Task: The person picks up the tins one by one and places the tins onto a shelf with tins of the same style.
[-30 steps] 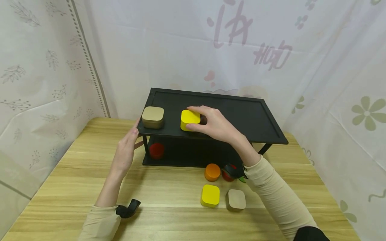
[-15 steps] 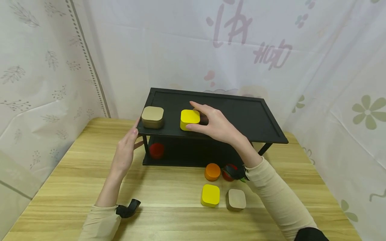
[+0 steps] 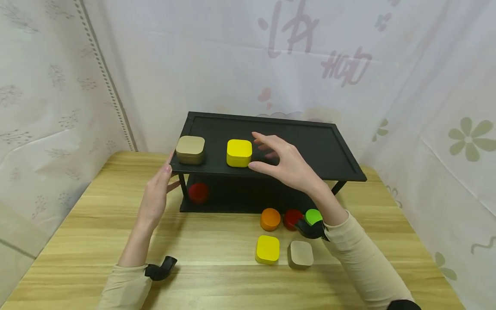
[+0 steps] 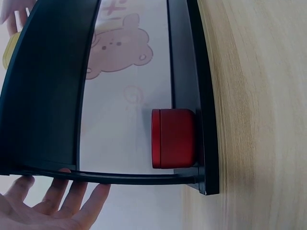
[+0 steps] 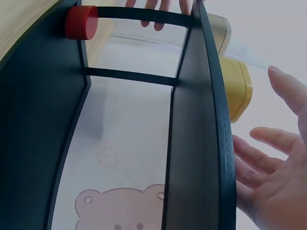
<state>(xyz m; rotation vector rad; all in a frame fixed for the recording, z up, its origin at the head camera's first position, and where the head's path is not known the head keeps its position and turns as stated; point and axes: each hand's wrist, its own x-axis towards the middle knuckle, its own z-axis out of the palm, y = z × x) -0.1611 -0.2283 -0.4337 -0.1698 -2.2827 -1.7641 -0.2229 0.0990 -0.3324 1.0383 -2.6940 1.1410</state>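
Observation:
My left hand (image 3: 154,198) holds the left end of a black two-tier shelf (image 3: 294,146), thumb at the top board's corner. The left wrist view shows its fingers (image 4: 76,203) against the end post. My right hand (image 3: 290,165) is over the top board with fingers spread and nothing held. Beside its thumb stands a yellow square tin (image 3: 239,153); the right wrist view shows a gap between the fingers and this tin (image 5: 235,88). A beige square tin (image 3: 190,150) sits at the top board's left end. On the lower board is a red round tin (image 4: 175,139).
In front of the shelf, on the wooden table (image 3: 217,284), are an orange round tin (image 3: 270,219), a dark red round tin (image 3: 292,219) and a green one (image 3: 312,216). Nearer lie another yellow square tin (image 3: 267,249) and a beige one (image 3: 301,254). Printed cloth (image 3: 217,64) hangs behind.
My right hand has let go of the yellow tin and drawn back to the right, fingers spreading. The tin stays on the top board. My left hand stays on the shelf.

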